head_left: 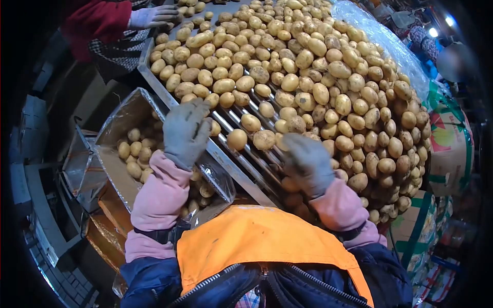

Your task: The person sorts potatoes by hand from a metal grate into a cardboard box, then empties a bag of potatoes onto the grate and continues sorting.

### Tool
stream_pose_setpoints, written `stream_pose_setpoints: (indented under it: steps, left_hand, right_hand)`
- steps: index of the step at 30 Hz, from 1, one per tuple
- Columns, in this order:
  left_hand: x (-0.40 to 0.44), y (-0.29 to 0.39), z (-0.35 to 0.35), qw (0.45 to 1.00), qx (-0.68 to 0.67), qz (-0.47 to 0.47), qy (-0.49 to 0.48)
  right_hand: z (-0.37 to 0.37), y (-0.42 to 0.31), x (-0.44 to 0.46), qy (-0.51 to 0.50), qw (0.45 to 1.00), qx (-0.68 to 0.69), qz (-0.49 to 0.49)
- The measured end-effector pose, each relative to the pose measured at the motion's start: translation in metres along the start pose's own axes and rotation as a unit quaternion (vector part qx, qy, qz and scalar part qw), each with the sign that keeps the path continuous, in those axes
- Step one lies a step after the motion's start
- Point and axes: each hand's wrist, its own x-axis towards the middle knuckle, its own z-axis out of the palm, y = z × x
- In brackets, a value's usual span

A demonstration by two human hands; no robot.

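My left hand [186, 131], in a grey glove, is at the near metal edge of the roller table [241, 182], its fingers curled beside a few potatoes; whether it grips one is hidden. Over the rollers to the right is my right hand [308, 163], also gloved and blurred by motion, close to the large heap of potatoes [354, 102]. Loose potatoes, one of them round [237, 139], lie on the bare rollers between both hands. Below my left hand stands an open, plastic-lined box [114, 169] with potatoes inside.
A co-worker's gloved hand [153, 17] rests at the table's upper left, below a red sleeve [105, 23]. Clear plastic sheeting [382, 43] borders the heap at the back. Taped cartons [446, 149] stand at the right. More boxes [105, 218] are at the lower left.
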Motion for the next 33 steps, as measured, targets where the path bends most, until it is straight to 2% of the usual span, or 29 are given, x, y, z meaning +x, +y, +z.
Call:
stream_pose_setpoints:
  steps: [2,4,6,7,9,11,12,13,14,17,19,21,22,23,24,25,26,27,28,29,30,31,33]
  left_hand:
    - [0.004,0.028,0.000,0.997,-0.042,0.002,-0.069]
    - [0.010,0.049,0.012,0.985,0.046,0.018,-0.165]
    - [0.022,0.061,0.023,0.958,0.119,0.032,-0.259]
    - [0.021,0.066,0.029,0.955,0.120,0.037,-0.267]
    - [0.016,0.075,0.039,0.949,0.122,0.047,-0.286]
    - [0.005,0.095,0.036,0.950,0.082,0.038,-0.300]
    - [-0.002,0.105,0.034,0.949,0.062,0.036,-0.308]
    - [-0.008,0.114,0.031,0.947,0.055,0.027,-0.314]
    - [-0.013,0.122,0.029,0.946,0.047,0.019,-0.321]
    - [-0.015,0.125,0.032,0.936,-0.001,0.015,-0.353]
    - [-0.017,0.124,0.042,0.936,-0.047,0.008,-0.350]
    - [-0.015,0.121,0.054,0.929,-0.079,-0.015,-0.361]
    - [-0.014,0.120,0.056,0.925,-0.094,-0.027,-0.366]
    - [-0.013,0.119,0.050,0.936,-0.141,-0.052,-0.318]
    - [-0.013,0.117,0.038,0.942,-0.187,-0.077,-0.270]
    - [-0.013,0.114,0.026,0.942,-0.232,-0.104,-0.221]
    - [-0.012,0.109,0.016,0.876,-0.398,-0.173,-0.211]
    - [-0.009,0.101,0.005,0.779,-0.549,-0.237,-0.189]
    - [-0.009,0.091,-0.007,0.656,-0.679,-0.291,-0.158]
    - [-0.013,0.077,-0.021,0.629,-0.692,-0.318,-0.157]
    - [-0.019,0.062,-0.033,0.602,-0.705,-0.343,-0.154]
    - [-0.028,0.055,-0.043,0.582,-0.728,-0.346,-0.111]
    - [-0.061,0.027,-0.059,0.642,-0.677,-0.357,-0.049]
  right_hand:
    - [-0.011,0.014,-0.004,0.004,0.996,-0.042,0.078]
    - [-0.010,0.030,0.005,-0.028,0.985,-0.108,0.134]
    - [0.010,0.036,0.030,-0.124,0.962,-0.175,0.168]
    - [0.019,0.040,0.043,-0.159,0.953,-0.187,0.175]
    - [0.031,0.048,0.060,-0.178,0.962,-0.123,0.164]
    - [0.028,0.054,0.061,-0.158,0.983,0.023,0.086]
    - [0.021,0.047,0.060,-0.174,0.957,0.186,0.139]
    - [0.015,0.041,0.058,-0.175,0.903,0.339,0.198]
    - [0.007,0.040,0.054,-0.129,0.876,0.405,0.229]
    - [-0.020,0.058,0.028,-0.034,0.757,0.574,0.312]
    - [-0.023,0.082,0.003,-0.054,0.687,0.628,0.360]
    - [-0.009,0.066,-0.005,-0.117,0.847,0.430,0.289]
    - [0.000,0.053,-0.001,-0.146,0.904,0.319,0.244]
    - [0.012,0.042,0.008,-0.170,0.948,0.184,0.194]
    - [0.026,0.029,0.018,-0.189,0.971,0.046,0.141]
    - [0.040,0.016,0.026,-0.206,0.971,-0.092,0.084]
    - [0.049,0.007,0.031,-0.218,0.949,-0.228,0.024]
    - [0.051,0.002,0.039,-0.278,0.930,-0.239,0.037]
    - [0.049,-0.004,0.052,-0.336,0.907,-0.249,0.048]
    - [0.046,-0.009,0.061,-0.393,0.880,-0.259,0.060]
    - [0.039,-0.007,0.064,-0.363,0.908,-0.202,0.048]
    - [0.024,-0.003,0.068,-0.331,0.931,-0.146,0.037]
    - [-0.008,-0.011,0.088,-0.384,0.916,0.005,0.119]
